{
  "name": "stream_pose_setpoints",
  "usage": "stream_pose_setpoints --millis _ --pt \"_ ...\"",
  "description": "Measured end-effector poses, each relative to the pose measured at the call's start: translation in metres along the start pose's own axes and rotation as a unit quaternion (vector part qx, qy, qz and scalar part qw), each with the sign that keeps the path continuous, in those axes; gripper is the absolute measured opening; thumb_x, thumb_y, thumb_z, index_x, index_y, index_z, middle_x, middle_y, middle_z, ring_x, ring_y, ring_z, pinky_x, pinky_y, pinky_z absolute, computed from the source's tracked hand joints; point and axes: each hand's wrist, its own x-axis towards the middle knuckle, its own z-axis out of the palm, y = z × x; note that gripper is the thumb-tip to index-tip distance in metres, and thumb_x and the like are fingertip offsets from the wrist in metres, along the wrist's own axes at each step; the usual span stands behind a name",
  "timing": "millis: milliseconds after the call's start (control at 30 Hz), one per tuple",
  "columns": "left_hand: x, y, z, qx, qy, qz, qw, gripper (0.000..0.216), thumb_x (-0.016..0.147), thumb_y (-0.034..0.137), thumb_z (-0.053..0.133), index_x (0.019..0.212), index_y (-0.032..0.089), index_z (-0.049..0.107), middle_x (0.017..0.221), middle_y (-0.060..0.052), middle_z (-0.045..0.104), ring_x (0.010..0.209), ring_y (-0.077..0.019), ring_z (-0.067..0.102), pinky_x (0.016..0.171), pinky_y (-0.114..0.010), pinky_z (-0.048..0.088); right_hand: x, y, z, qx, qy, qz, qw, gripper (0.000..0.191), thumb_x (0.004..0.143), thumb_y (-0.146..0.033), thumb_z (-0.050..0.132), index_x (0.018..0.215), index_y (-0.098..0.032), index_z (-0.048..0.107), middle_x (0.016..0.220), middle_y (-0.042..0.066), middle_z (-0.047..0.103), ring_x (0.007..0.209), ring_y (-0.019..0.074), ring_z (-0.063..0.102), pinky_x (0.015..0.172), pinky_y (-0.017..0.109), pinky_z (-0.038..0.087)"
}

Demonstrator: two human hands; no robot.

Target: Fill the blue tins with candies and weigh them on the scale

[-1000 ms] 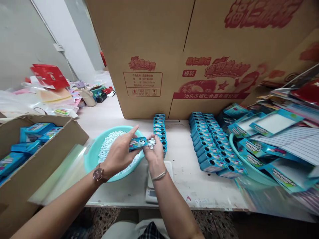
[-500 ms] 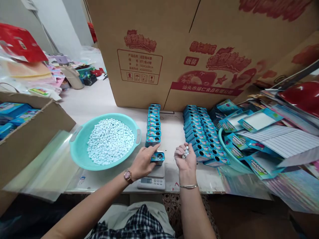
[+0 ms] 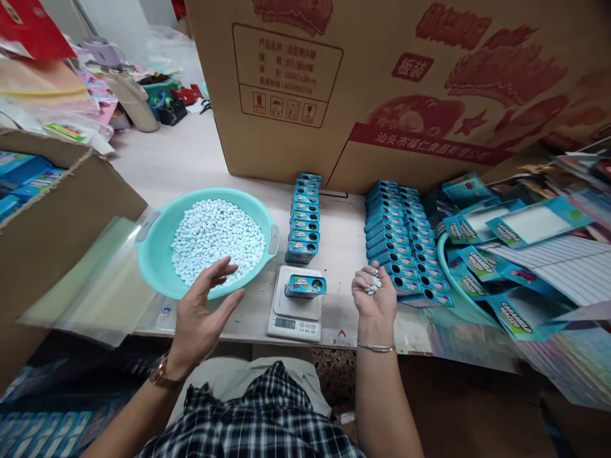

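My left hand (image 3: 205, 318), wearing a wristwatch, is open with thumb and fingers apart over the near rim of a turquoise basin (image 3: 150, 254). Pale blue candies (image 3: 214, 238) lie heaped in that basin. My right hand (image 3: 375, 296) is palm up, its fingers curled round several pale candies (image 3: 373, 281). Between my hands, a small blue box (image 3: 305, 286) rests on a white digital scale (image 3: 296, 310). Pale candies show in the box's round hole. A single row of similar blue boxes (image 3: 304, 219) stands behind the scale.
Two rows of blue boxes (image 3: 396, 238) stand right of centre. A second turquoise basin (image 3: 451, 273) there overflows with flat blue packaging (image 3: 518, 312). A large cardboard carton (image 3: 344, 152) walls off the back. An open cardboard box (image 3: 62, 229) and clear plastic sheets (image 3: 95, 286) lie at left.
My left hand has let go of the box on the scale and moved left to the basin's near edge. My right hand still holds its candies. The view has tilted downward.
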Motion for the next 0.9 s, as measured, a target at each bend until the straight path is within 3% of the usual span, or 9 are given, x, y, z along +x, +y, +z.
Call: stream_pose_setpoints --millis 200,400,500,667,800,900 --pt "-0.029 -0.028 -0.003 -0.049 0.001 -0.079 0.996 0.05 0.084 0.033 0.068 0.131 0.024 0.055 0.117 -0.008 0.067 0.11 -0.0246 0.064 0.101 -0.045 0.05 -0.003 0.007 0.002 -0.012 -0.023 0.007 1.0 0.017 0.094 -0.022 0.044 0.083 -0.019 0.056 0.059 -0.007 0.045 0.039 0.004 0.039 0.035 0.014 0.032" --pt "-0.028 -0.031 0.01 -0.039 -0.071 -0.058 0.995 0.048 0.086 0.032 0.066 0.132 0.024 0.053 0.12 -0.008 0.067 0.112 -0.0232 0.063 0.098 -0.042 0.051 -0.005 0.008 -0.004 -0.017 -0.019 0.009 1.0 0.014 0.093 -0.02 0.046 0.083 -0.018 0.056 0.058 -0.007 0.045 0.039 0.004 0.039 0.035 0.014 0.032" --pt "-0.019 -0.029 0.029 -0.042 -0.116 -0.029 0.992 0.057 0.086 0.033 0.066 0.139 0.025 0.046 0.13 -0.01 0.061 0.122 -0.0253 0.058 0.098 -0.042 0.051 -0.004 0.011 -0.006 -0.01 0.004 0.016 1.0 0.011 0.091 -0.019 0.05 0.081 -0.018 0.055 0.058 -0.007 0.046 0.042 0.0041 0.043 0.039 0.013 0.036" --pt "-0.002 -0.031 0.082 -0.012 -0.188 0.058 0.98 0.073 0.082 0.029 0.07 0.146 0.024 0.035 0.142 -0.014 0.051 0.133 -0.0289 0.048 0.11 -0.051 0.04 0.001 0.024 -0.001 0.01 0.05 0.028 0.998 0.015 0.091 -0.019 0.05 0.078 -0.018 0.056 0.059 -0.004 0.053 0.052 0.0064 0.054 0.049 0.015 0.048" --pt "0.005 -0.038 0.117 -0.026 -0.213 0.041 0.976 0.056 0.083 0.027 0.068 0.133 0.019 0.047 0.129 -0.014 0.06 0.12 -0.0289 0.058 0.101 -0.049 0.047 0.002 0.032 -0.003 0.009 0.107 0.01 0.994 0.021 0.095 -0.02 0.047 0.078 -0.017 0.06 0.065 -0.003 0.063 0.058 0.0082 0.063 0.064 0.024 0.058" --pt "0.01 -0.033 0.122 -0.033 -0.237 0.079 0.968 0.045 0.088 0.025 0.062 0.132 0.021 0.049 0.12 -0.01 0.062 0.11 -0.0232 0.06 0.094 -0.039 0.05 0.0 0.038 -0.014 0.005 0.114 0.01 0.993 0.022 0.096 -0.025 0.05 0.077 -0.018 0.061 0.069 -0.002 0.067 0.066 0.01 0.068 0.074 0.03 0.06"
